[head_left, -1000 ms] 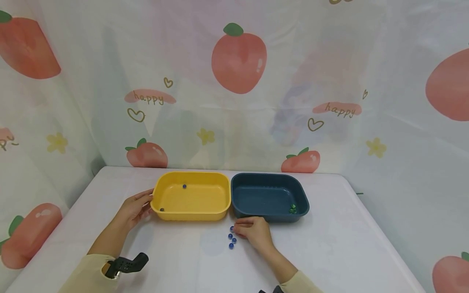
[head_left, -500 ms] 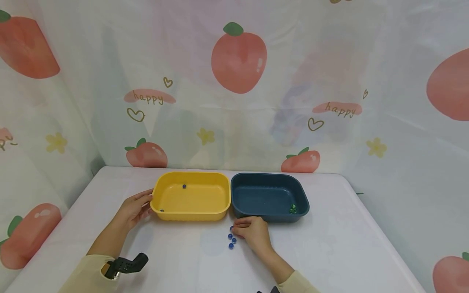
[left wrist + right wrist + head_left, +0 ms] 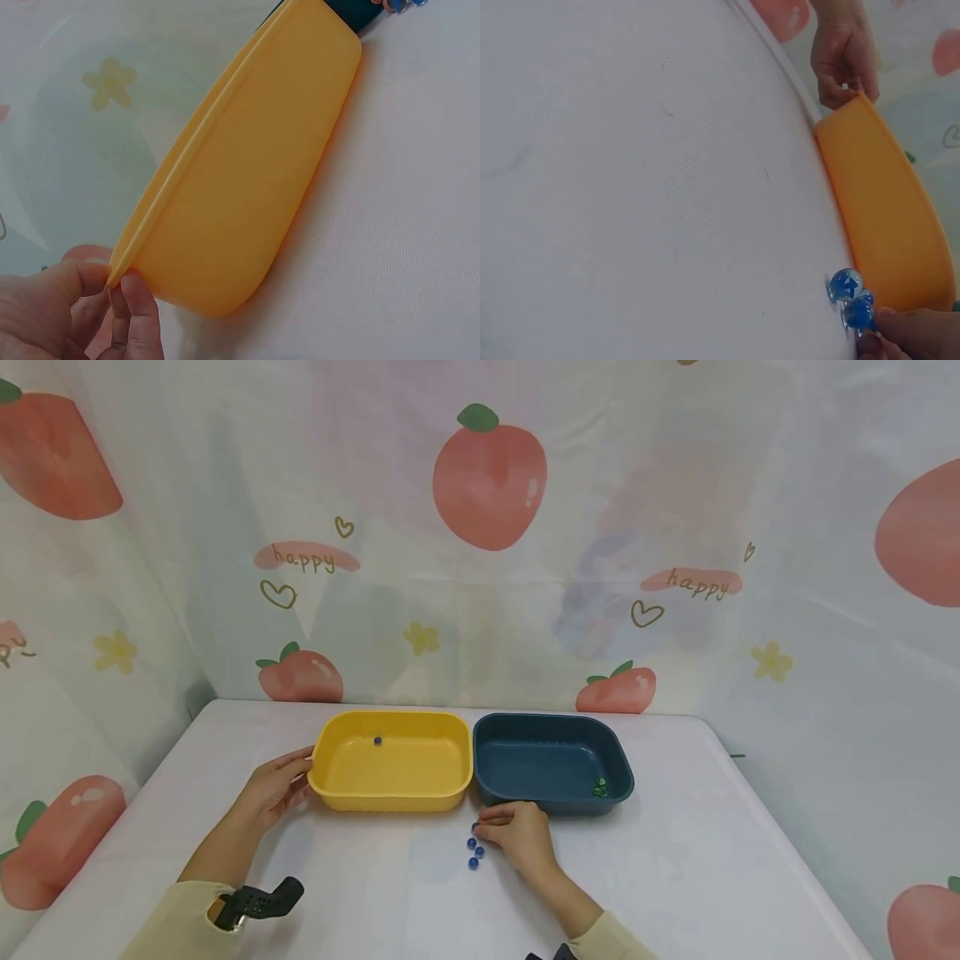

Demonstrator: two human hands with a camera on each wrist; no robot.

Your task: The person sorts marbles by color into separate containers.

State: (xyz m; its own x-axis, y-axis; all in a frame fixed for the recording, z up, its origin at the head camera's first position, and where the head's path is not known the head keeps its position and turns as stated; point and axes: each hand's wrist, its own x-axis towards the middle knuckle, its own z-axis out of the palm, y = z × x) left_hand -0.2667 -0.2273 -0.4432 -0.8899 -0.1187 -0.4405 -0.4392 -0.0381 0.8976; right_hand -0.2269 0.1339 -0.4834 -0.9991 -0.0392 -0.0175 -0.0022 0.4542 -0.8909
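My left hand (image 3: 272,789) pinches the left rim of a yellow tub (image 3: 390,802), thumb on one side and fingers on the other, as the left wrist view (image 3: 127,315) shows. One blue marble (image 3: 378,741) lies inside that tub. My right hand (image 3: 522,839) is low in front of a dark blue tub (image 3: 551,760), its thumb and fingertips around the farthest blue marble (image 3: 476,827), which they partly hide. Several more blue marbles (image 3: 473,863) sit on the table just left of these fingers; the right wrist view shows a clear-and-blue marble (image 3: 846,285) beside the thumb.
Several small green marbles (image 3: 600,788) are gathered in the right front corner of the dark blue tub. Both tubs stand side by side on a white-covered table (image 3: 360,893). A fruit-printed curtain (image 3: 487,610) hangs behind the table.
A dark marble seen in the yellow tub's front left corner has slipped from sight behind the near wall. My right hand has shifted very slightly left; my left hand stays in place.
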